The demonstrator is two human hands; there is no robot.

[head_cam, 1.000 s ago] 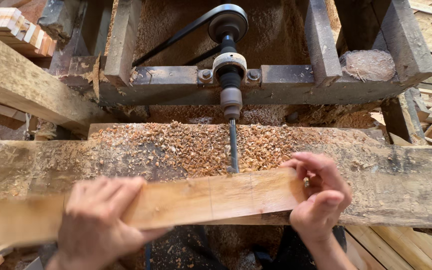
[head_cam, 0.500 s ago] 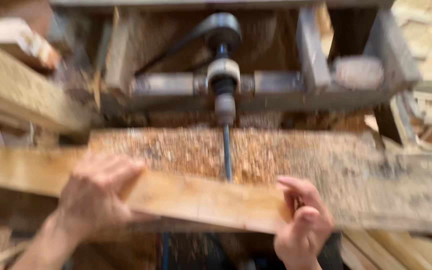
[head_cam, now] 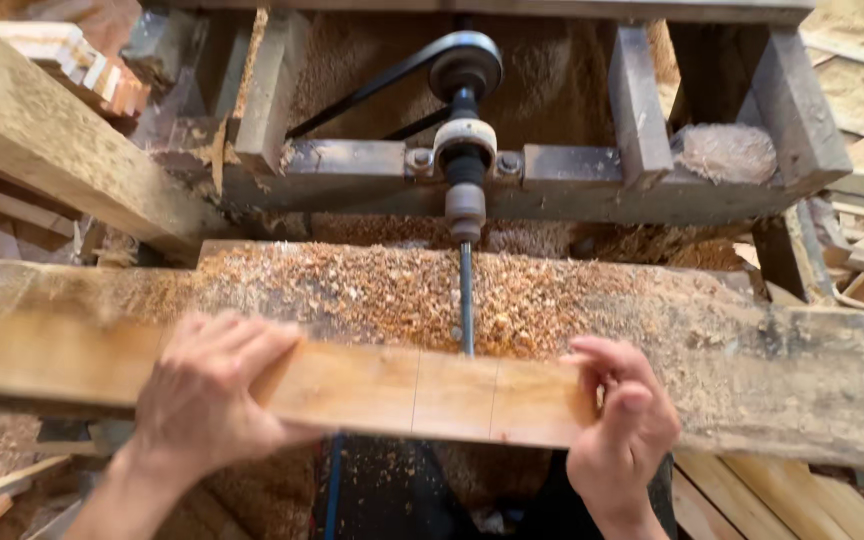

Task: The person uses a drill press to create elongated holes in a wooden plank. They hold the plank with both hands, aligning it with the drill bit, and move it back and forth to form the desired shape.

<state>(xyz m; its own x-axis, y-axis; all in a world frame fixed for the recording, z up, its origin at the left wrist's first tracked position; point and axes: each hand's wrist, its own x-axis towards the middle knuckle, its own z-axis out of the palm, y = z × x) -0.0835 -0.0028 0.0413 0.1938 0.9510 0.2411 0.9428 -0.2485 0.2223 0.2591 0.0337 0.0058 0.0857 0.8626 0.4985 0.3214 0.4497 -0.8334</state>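
Observation:
A long pale wooden board (head_cam: 422,390) with pencil lines across it lies level in front of me on the work table. My left hand (head_cam: 210,395) presses over its top near the left middle. My right hand (head_cam: 620,425) grips its right end. A thin horizontal drill bit (head_cam: 466,300) points toward me from a dark chuck (head_cam: 465,205) on a belt-driven spindle (head_cam: 464,70). The bit's tip meets the board's far edge, between the pencil lines.
A rough wooden table (head_cam: 752,350) covered with sawdust and shavings (head_cam: 382,290) carries the board. Behind it stands the machine's heavy timber frame (head_cam: 642,170). A thick beam (head_cam: 42,140) slants at the left. Stacked wooden slats (head_cam: 82,65) and loose strips (head_cam: 752,500) lie around.
The board has slid to the left and tilted slightly, with both hands moving along with it. The view was blurred half a second ago and is steady now.

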